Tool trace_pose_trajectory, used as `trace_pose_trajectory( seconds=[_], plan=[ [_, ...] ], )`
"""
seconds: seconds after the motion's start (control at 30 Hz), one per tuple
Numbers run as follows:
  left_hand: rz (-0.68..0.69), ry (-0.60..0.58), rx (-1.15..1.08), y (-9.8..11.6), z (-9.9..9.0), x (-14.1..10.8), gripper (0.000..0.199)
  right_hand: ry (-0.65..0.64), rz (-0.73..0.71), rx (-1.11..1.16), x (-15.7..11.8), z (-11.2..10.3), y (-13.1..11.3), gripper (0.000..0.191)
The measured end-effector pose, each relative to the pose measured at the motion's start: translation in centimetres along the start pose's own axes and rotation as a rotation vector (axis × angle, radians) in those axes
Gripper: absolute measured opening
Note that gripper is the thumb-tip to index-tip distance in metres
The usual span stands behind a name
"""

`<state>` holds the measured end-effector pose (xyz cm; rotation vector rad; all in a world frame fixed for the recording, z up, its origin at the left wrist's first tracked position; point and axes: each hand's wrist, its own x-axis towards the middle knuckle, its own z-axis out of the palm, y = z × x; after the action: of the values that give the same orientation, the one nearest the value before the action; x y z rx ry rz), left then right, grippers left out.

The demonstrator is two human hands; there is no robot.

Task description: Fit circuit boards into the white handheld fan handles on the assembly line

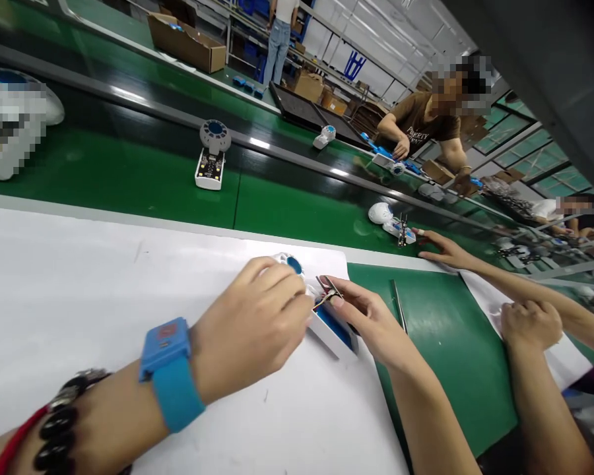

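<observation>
My left hand (251, 323), with a blue wrist strap (171, 369) and a dark beaded bracelet (62, 415), grips a white device with a round blue centre (293, 265). My right hand (369, 318) pinches small metal tweezers (329, 290) against the device's near end. A white-and-blue casing (332, 332) lies under both hands on a white sheet (103, 297). The device's underside is hidden by my fingers.
Beyond the sheet, a green conveyor belt (113, 178) carries similar white devices (212, 153). A thin metal tool (400, 305) lies on a green mat to my right. A co-worker's hands (529, 323) rest on paper there. Other people and cardboard boxes stand beyond.
</observation>
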<state>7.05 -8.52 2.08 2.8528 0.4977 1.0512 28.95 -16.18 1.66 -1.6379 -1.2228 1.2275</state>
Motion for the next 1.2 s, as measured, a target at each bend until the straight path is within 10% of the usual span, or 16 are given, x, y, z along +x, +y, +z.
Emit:
trace_pose_trajectory(
  seconds=[0.4,0.97,1.2],
  plan=[
    [-0.089,-0.368,0.245,1.6,0.7,4.2,0.015,-0.001,-0.12,-0.198,-2.3,3.6,-2.7,0.021],
    [0.14,-0.254,0.266,0.2,-0.7,2.5,0.026,0.116,-0.205,-0.522,-2.7,5.3,-2.3,0.021],
    [0.045,-0.244,-0.111,-0.8,0.5,1.6,0.022,0.118,-0.237,-0.51,-2.8,5.6,-1.8,0.022]
  ],
)
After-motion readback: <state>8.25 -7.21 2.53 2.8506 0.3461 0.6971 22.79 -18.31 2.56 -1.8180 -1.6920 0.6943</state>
